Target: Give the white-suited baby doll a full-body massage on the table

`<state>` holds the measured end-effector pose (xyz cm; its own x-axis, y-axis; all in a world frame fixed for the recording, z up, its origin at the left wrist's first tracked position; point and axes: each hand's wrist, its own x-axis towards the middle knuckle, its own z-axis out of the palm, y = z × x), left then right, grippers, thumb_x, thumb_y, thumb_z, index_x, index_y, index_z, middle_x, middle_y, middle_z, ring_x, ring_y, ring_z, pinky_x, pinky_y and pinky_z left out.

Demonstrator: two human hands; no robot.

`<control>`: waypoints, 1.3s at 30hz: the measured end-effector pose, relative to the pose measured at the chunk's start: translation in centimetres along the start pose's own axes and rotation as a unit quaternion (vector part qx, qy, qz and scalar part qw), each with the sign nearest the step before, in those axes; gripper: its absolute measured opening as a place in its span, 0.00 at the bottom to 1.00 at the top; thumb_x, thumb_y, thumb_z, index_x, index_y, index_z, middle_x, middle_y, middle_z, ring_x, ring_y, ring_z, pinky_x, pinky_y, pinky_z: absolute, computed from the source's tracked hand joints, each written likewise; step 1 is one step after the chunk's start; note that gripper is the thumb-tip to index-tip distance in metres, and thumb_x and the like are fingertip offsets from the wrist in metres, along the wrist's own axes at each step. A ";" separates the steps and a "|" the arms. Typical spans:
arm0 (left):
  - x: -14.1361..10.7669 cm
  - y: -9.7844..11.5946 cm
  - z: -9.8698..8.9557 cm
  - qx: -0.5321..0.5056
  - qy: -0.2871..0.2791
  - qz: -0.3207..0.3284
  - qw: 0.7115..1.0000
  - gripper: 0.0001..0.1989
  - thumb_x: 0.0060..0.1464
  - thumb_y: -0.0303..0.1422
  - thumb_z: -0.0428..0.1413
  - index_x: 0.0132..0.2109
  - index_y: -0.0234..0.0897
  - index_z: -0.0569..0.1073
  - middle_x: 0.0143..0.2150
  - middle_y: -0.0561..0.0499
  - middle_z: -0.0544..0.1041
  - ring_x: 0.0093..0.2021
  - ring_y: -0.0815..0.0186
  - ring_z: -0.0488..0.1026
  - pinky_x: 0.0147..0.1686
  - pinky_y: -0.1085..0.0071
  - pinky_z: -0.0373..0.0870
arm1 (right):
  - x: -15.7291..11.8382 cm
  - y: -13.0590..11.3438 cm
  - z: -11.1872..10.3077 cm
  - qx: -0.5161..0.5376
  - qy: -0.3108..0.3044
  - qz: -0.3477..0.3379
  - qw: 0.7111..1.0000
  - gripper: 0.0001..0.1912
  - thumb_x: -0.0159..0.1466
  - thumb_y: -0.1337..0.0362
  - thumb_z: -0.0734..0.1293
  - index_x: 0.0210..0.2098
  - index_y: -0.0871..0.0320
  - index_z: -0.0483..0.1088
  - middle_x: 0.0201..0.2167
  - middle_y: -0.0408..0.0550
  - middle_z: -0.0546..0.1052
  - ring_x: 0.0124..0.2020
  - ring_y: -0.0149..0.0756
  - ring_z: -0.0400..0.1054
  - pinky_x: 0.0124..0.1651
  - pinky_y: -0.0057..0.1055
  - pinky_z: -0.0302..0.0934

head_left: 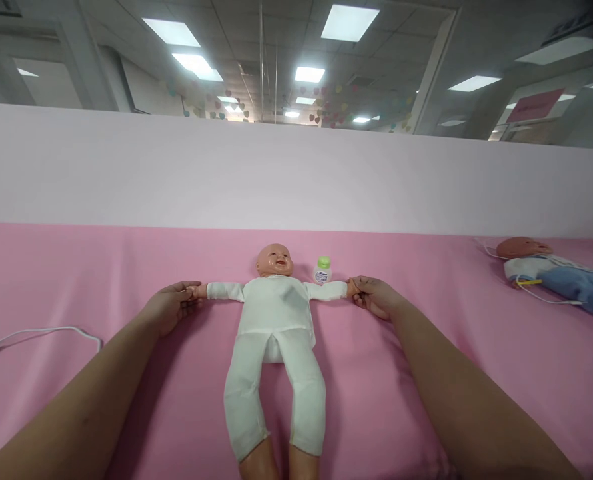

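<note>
A baby doll (276, 313) in a white top and trousers lies on its back on a pink cloth surface, head away from me. Both its arms are stretched straight out to the sides. My left hand (169, 305) is closed round the doll's hand on the left. On the other side, my right hand (375, 296) grips the doll's other hand between thumb and fingers. Just above the doll's arm on the right stands a small clear bottle (322, 272) with a green cap.
A second doll (566, 277) in blue and white lies at the far right, with a thin white cord over it. A white cable (51, 329) lies at the left. Behind the pink surface (126, 267) rises a white wall (296, 177) with glass above.
</note>
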<state>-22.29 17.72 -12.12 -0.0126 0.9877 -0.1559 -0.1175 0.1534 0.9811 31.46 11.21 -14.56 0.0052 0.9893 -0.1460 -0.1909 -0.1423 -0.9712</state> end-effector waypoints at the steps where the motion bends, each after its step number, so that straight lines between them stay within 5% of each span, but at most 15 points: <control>1: 0.0 0.0 0.0 0.000 -0.004 0.002 1.000 0.13 0.55 0.21 0.59 0.47 0.32 0.80 0.42 0.42 0.82 0.37 0.64 0.80 0.39 0.72 0.81 | -0.1 0.0 -0.1 0.011 -0.011 0.002 1.000 0.06 0.60 0.68 0.75 0.37 0.59 0.78 0.32 0.49 0.77 0.31 0.30 0.69 0.34 0.25 0.68; 7: -0.1 -0.1 -0.3 0.007 -0.022 0.015 1.000 0.14 0.50 0.24 0.66 0.46 0.32 0.80 0.43 0.41 0.81 0.39 0.62 0.80 0.39 0.73 0.81 | -0.5 -0.1 -0.8 0.045 -0.040 0.013 0.998 0.16 0.58 0.70 0.77 0.45 0.57 0.78 0.41 0.50 0.80 0.42 0.34 0.75 0.47 0.28 0.72; 16: -0.3 -0.1 -0.3 0.017 -0.023 0.019 0.999 0.11 0.50 0.35 0.69 0.39 0.34 0.81 0.34 0.47 0.78 0.32 0.66 0.75 0.32 0.75 0.77 | -0.3 0.0 -1.1 -0.014 -0.089 -0.004 0.996 0.17 0.53 0.62 0.82 0.34 0.58 0.74 0.27 0.42 0.75 0.26 0.27 0.67 0.32 0.25 0.64; 23: 0.0 -0.1 0.0 0.011 -0.002 0.006 1.000 0.07 0.60 0.31 0.60 0.38 0.33 0.83 0.34 0.45 0.79 0.31 0.65 0.76 0.32 0.73 0.79 | -0.1 0.2 0.0 -0.027 0.006 -0.005 1.000 0.21 0.58 0.50 0.78 0.27 0.58 0.67 0.22 0.41 0.68 0.21 0.25 0.59 0.22 0.23 0.54; 28: 0.3 -0.3 -0.4 -0.007 -0.016 0.006 1.000 0.10 0.55 0.24 0.61 0.45 0.31 0.82 0.41 0.41 0.81 0.35 0.62 0.79 0.37 0.71 0.82 | 0.7 0.3 0.2 0.004 0.067 0.014 0.998 0.13 0.62 0.58 0.74 0.28 0.59 0.69 0.23 0.42 0.67 0.20 0.24 0.55 0.19 0.21 0.48; 32: 0.1 -0.2 -0.5 -0.009 -0.027 0.008 1.000 0.17 0.52 0.22 0.64 0.50 0.31 0.80 0.45 0.38 0.82 0.39 0.61 0.81 0.40 0.70 0.82 | 0.6 0.1 -0.1 0.027 0.053 0.027 0.998 0.05 0.59 0.66 0.73 0.34 0.60 0.75 0.28 0.47 0.72 0.24 0.27 0.61 0.22 0.23 0.58; 39: -0.3 0.1 -0.2 0.000 -0.033 0.008 0.999 0.13 0.50 0.24 0.67 0.45 0.31 0.81 0.40 0.41 0.82 0.36 0.63 0.80 0.37 0.73 0.82 | 0.1 0.3 -1.4 0.067 -0.038 0.020 0.997 0.15 0.57 0.69 0.77 0.44 0.58 0.79 0.38 0.49 0.78 0.36 0.32 0.71 0.41 0.27 0.71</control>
<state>-22.50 17.40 -12.02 0.0513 0.9899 -0.1319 -0.1170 0.1371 0.9836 32.81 11.20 -15.15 -0.0782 0.9831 -0.1653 -0.3190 -0.1818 -0.9301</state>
